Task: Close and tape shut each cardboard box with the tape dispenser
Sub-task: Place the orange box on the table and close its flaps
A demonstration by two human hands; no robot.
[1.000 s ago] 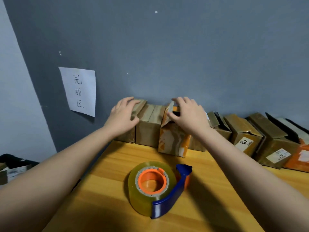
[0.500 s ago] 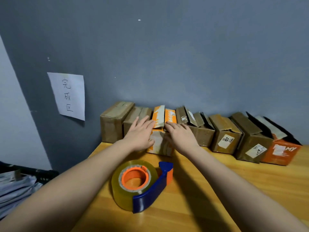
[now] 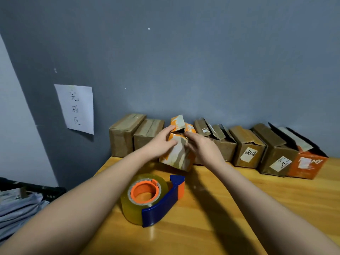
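Table (image 3: 239,208) of yellow wood against a grey wall (image 3: 184,61) bearing a paper note (image 3: 76,108). Left hand (image 3: 159,142) and right hand (image 3: 205,149) both grip the tilted orange-and-white box (image 3: 179,155), flaps open. Six other boxes line the wall; one tape dispenser (image 3: 150,197) lies just before the held box.

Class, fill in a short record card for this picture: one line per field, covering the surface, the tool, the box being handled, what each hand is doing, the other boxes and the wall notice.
Surface: wooden table
Tool: tape dispenser, lying untouched near the front
Box in hand: orange and white box, tilted, flaps open
Left hand: gripping the box's left side
Right hand: on its right side, fingers at the top edge
Closed boxes: two brown boxes at the row's left end
Open boxes: four more to the right
Wall notice: handwritten paper sheet
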